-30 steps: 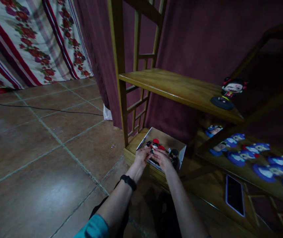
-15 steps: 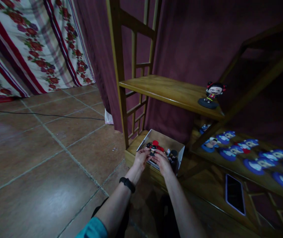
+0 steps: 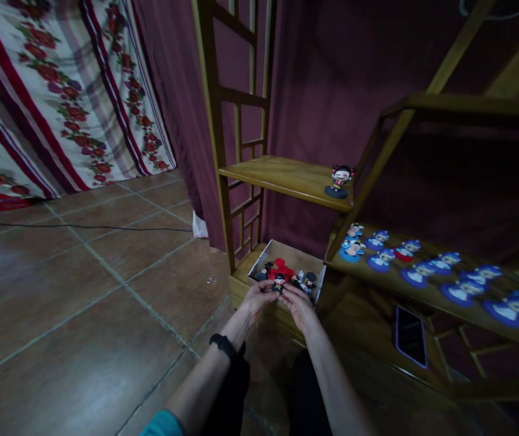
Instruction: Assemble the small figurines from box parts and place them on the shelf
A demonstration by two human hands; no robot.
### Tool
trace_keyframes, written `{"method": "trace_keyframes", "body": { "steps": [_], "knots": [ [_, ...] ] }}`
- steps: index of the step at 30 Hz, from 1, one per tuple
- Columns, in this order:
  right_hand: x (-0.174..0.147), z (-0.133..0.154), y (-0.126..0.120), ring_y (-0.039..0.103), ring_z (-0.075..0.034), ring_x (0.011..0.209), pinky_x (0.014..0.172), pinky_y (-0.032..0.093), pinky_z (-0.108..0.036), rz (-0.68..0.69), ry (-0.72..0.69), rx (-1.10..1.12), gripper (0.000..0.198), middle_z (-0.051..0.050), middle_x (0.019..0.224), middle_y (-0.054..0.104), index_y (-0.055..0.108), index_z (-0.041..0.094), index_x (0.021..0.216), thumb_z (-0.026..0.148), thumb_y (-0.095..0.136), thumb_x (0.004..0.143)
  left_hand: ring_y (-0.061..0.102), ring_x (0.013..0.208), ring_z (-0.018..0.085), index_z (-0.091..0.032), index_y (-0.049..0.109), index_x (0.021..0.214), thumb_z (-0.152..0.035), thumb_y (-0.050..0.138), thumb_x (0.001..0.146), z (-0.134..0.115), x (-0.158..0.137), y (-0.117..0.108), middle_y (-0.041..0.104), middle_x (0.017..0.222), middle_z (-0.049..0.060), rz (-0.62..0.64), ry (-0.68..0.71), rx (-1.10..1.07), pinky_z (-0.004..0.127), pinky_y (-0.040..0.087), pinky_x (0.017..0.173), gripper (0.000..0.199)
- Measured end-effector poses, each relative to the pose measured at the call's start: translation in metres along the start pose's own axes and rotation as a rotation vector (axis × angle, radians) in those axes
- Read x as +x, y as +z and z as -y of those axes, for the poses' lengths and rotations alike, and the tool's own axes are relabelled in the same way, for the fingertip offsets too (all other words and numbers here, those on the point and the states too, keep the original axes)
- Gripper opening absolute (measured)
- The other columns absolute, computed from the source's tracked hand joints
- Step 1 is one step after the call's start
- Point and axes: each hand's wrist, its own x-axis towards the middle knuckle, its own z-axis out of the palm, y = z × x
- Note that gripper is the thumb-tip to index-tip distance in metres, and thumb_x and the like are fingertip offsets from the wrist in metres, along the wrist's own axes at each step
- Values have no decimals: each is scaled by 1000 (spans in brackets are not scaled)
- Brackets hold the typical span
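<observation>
white cloth with red flowers (image 3: 75, 115) hangs far left, over the tiled floor (image 3: 105, 260). black band (image 3: 223, 347) on the left wrist.

left hand (image 3: 259, 298): fingers drawn nearly together, tips on the left side of a small dark-haired figurine (image 3: 279, 280). figurine looks upright, between the two hands, at the near side of an open box (image 3: 294, 250); red and black pieces (image 3: 281, 267) lie jumbled in the box behind it. right hand (image 3: 300, 306): fingers likewise narrowed, tips on the right side, low near the dark base.

further right: similar figurine (image 3: 341, 178) standing on the upper shelf (image 3: 272, 171); blue figurines (image 3: 381, 259) in rows on a lower shelf; phone (image 3: 410, 336) below these.

handling, judged: keep the grip low on the base, pressure light and even from both sides, head uncovered; keep the base clear of the box rim when turning it.

vs. 1.0 s ago: view swung right, so upper shelf and its figurine sit further left in frame. hands nearer the box's front edge; held figurine less covered by fingers.
</observation>
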Motion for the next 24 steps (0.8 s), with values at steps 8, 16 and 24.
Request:
{"method": "trace_keyframes", "body": {
  "steps": [8,16,24],
  "knots": [
    [-46,-5,-6,62,-15,84,83,49,-29,63,51,61,21,-5,92,67,67,18,82,16,68,61,61,69,14,-11,64,86,-13,79,45,10,-35,2,68,78,8,-59,-41,32,26,44,71,45],
    [-70,-14,-5,61,-17,93,89,46,-32,80,73,91,20,-4,93,67,66,18,81,12,67,61,62,70,14,-10,65,89,-16,78,48,21,-58,-6,68,78,8,-8,-48,40,25,44,71,43],
    [-73,-19,-1,61,-17,91,87,46,-32,102,106,60,20,-5,89,68,65,16,76,11,69,57,61,73,15,-10,65,92,-19,78,48,23,-73,-11,68,82,10,-9,-6,36,27,43,74,47]
  ]
}}
